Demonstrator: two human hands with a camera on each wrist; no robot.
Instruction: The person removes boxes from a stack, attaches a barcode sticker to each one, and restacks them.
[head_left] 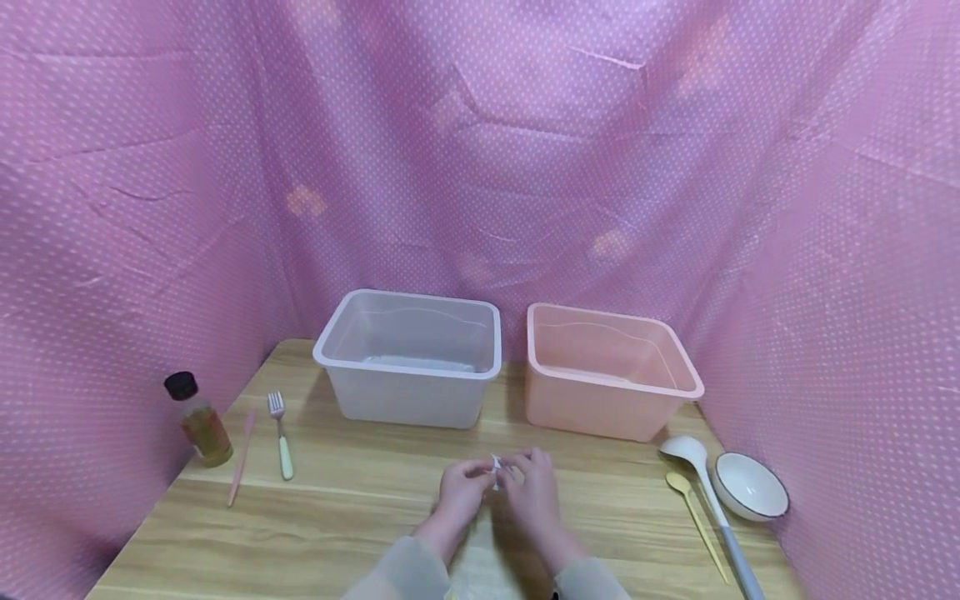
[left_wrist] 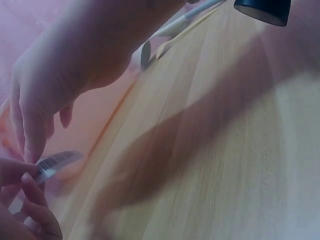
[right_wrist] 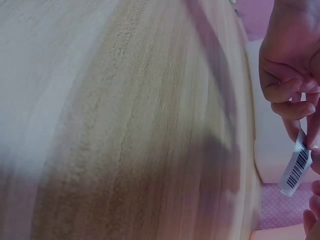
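Both hands meet over the middle of the wooden table. Between them is a small white barcode label. My left hand pinches one end of it, and my right hand pinches the other with curled fingers. In the left wrist view the label juts out from my left fingertips, with the right hand above it. The right wrist view has the label hanging upright at the right edge, below the curled fingers of the left hand.
A clear plastic bin and a pink bin stand side by side behind the hands. To the left are an oil bottle, a pink stick and a fork. A white ladle, yellow spoon and bowl lie right.
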